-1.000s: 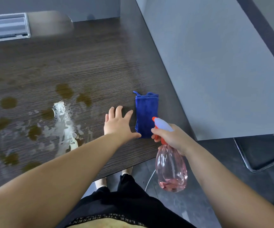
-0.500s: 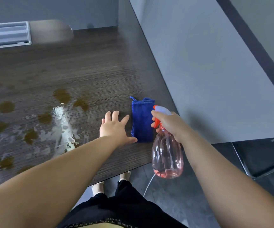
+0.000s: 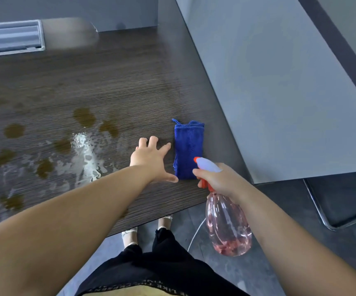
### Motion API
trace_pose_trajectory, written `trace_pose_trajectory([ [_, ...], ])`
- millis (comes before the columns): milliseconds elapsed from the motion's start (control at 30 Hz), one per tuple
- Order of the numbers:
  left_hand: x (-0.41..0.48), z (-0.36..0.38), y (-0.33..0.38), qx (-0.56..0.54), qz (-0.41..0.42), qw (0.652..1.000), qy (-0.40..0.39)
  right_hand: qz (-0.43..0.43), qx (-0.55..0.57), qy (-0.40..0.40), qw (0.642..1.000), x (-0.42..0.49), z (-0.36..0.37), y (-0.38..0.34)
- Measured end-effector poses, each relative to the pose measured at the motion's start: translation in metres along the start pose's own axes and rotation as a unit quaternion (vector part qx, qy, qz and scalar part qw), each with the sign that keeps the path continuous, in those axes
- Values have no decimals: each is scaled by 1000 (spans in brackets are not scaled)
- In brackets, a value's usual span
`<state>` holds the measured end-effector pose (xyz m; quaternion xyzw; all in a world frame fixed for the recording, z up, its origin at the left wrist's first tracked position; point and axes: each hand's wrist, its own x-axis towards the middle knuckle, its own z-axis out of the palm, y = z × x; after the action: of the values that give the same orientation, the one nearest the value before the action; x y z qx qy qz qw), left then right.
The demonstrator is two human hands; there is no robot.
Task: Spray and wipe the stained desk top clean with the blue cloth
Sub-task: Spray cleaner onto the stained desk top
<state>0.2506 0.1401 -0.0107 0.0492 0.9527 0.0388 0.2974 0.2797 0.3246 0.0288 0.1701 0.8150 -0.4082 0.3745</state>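
Left hand (image 3: 151, 159) lies flat with fingers spread on the dark bench (image 3: 117, 86), just beside the folded blue cloth (image 3: 188, 148). Right hand (image 3: 219, 180) grips the pink spray bottle (image 3: 228, 227) past the bench's edge. Brown stains (image 3: 84, 116) and wet spray (image 3: 85, 154) sit left.

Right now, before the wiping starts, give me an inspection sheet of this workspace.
Surface: dark wood-grain desk top, brown stains across its left half, wet spray patch among them.
Job's things: folded blue cloth lies near the right edge; pink spray bottle, liquid low, held at the front edge.
Clutter: grey slotted tray at the far left.
Hands: left hand flat on the desk, fingers spread, beside the cloth; right hand grips the bottle's neck.
Cables: white cord on the floor below the bottle.
Surroundings: grey partition on the right, chrome-framed chair beyond it.
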Motion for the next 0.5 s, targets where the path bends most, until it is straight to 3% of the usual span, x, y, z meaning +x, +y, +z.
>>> trace_pose_trajectory([
  [500, 2, 1, 4, 59, 19, 998, 2, 26, 32, -5, 999, -19, 8, 20],
])
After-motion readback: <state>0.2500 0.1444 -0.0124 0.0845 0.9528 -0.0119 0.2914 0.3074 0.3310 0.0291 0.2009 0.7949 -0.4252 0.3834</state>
